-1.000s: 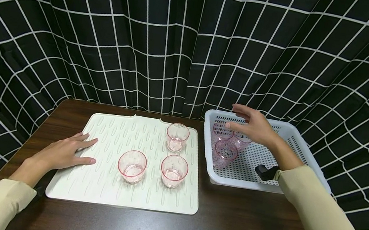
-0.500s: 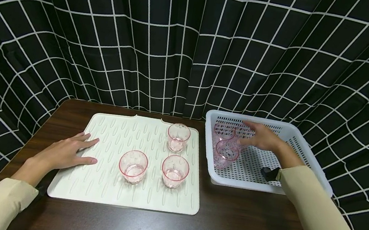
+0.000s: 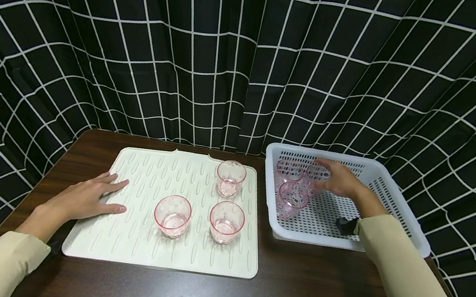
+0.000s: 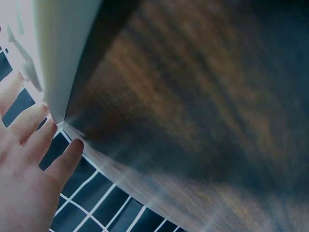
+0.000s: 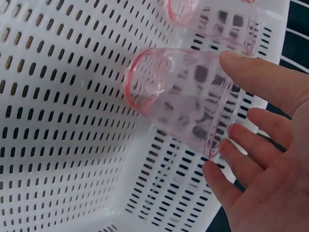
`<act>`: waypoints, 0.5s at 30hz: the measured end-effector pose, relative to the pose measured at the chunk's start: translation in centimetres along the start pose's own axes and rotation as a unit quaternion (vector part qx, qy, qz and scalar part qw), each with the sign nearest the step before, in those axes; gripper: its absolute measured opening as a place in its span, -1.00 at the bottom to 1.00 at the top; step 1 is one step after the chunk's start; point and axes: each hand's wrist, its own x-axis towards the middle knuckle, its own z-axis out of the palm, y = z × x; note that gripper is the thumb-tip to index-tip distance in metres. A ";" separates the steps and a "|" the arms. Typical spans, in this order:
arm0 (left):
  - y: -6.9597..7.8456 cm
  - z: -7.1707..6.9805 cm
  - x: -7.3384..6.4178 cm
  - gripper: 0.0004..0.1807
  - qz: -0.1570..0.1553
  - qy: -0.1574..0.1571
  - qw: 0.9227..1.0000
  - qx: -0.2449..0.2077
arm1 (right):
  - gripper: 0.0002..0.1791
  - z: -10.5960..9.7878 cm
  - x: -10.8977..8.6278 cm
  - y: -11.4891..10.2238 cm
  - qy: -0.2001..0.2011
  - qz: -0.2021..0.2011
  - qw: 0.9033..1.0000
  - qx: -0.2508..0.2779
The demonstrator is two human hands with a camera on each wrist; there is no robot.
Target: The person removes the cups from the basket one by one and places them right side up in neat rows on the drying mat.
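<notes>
My right hand [image 3: 342, 180] is inside the white perforated basket [image 3: 320, 240], its thumb and fingers holding the rim end of a clear, pink-tinted drinking glass [image 5: 178, 99]. Two similar glasses stand close by in the basket: a front one [image 3: 292, 208] and a back-left one [image 3: 288, 180]. My left hand [image 3: 79, 200] rests with spread fingers on the left edge of a white ridged drying mat [image 3: 126, 239]. Upright on that mat are three pink-rimmed glasses: a front-left glass [image 3: 171, 222], a front-right glass [image 3: 225, 229] and a back-right glass [image 3: 229, 186].
Mat and basket sit side by side on a dark wooden table [image 3: 200, 296], the basket on the right. A black curtain with white grid lines [image 3: 214, 55] hangs behind and along both sides. The basket's walls rise around the glasses.
My right hand has come down from above the basket and closed around the rear-right glass inside it. The left hand and the three glasses on the mat have stayed in place.
</notes>
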 end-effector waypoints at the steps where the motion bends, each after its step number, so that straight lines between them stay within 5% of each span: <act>1: 0.0 0.0 0.0 0.06 -0.001 0.000 1.000 0.000 | -0.09 0.0 0.0 0.1 0.001 -0.001 1.000 -0.001; 15: 0.0 0.1 0.0 0.06 -0.007 -0.001 1.000 -0.003 | -0.16 -0.2 -0.5 1.2 0.007 0.009 1.000 0.019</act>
